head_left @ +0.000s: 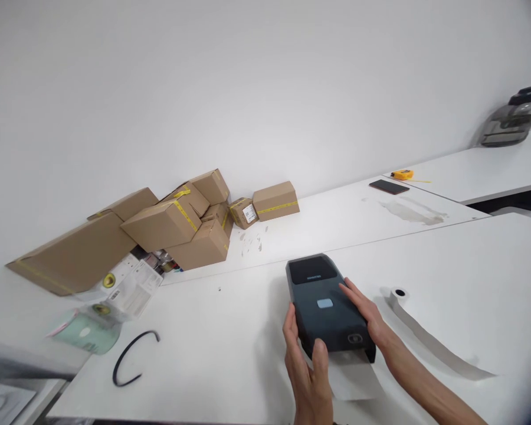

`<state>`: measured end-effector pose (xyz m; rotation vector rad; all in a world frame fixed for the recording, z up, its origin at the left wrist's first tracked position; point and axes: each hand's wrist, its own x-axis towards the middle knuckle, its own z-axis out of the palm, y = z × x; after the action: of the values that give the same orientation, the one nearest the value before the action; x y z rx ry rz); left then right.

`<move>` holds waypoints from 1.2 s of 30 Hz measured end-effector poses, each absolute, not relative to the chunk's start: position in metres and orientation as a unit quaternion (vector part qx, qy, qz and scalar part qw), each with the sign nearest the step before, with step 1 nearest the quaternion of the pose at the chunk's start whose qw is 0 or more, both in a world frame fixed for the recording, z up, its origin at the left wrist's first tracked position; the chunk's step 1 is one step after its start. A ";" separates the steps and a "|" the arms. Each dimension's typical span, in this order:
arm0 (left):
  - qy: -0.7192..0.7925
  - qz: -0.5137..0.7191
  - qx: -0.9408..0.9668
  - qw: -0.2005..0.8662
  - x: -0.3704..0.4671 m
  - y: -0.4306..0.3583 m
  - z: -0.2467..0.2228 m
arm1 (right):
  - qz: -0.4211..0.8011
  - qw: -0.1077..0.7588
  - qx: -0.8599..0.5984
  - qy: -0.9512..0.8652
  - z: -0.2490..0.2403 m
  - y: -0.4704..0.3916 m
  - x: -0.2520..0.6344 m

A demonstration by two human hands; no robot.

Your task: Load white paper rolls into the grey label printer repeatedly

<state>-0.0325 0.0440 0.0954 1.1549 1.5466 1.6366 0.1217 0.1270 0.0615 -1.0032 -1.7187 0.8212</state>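
A dark grey label printer (331, 304) with a light blue button and a black top panel sits at the front of the white table, tilted toward me. My left hand (307, 372) grips its near left corner, thumb at the front edge and fingers along the side. Against its right side lies my right hand (365, 313), fingers reaching onto the top. White paper (351, 375) hangs out of the printer's front slot. Right of my right hand is a small paper roll (399, 295) with its strip (442, 345) unrolled toward me.
Taped cardboard boxes (163, 224) are piled at the back left, with another box (277, 202) beside them. A black curved band (126, 357) and a mint-green pouch (88, 333) lie at left. Farther right are a phone (389, 187), a yellow tape measure (402, 175) and a bottle (511, 124).
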 end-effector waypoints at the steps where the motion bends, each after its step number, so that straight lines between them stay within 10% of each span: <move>1: 0.569 0.621 0.448 0.302 -0.037 0.049 0.104 | 0.331 0.479 -0.398 -0.708 0.079 0.129 0.120; 13: 0.602 0.613 0.408 0.308 -0.090 0.174 0.091 | 0.345 0.517 -0.424 -0.659 0.215 0.278 0.065; 24: 0.620 0.562 0.461 0.295 -0.086 0.173 0.064 | 0.137 0.615 -0.374 -0.680 0.201 0.252 0.080; 31: 0.616 0.559 0.482 0.274 -0.086 0.175 0.062 | 0.194 0.149 -0.330 -0.912 0.116 0.228 0.096; 36: 0.607 0.558 0.502 0.260 -0.085 0.174 0.064 | 0.187 0.058 -0.329 -0.924 0.104 0.250 0.082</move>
<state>-0.0851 0.1737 0.0636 1.3593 1.6448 1.5116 0.0822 0.2505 0.1039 -0.9972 -2.8007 0.5665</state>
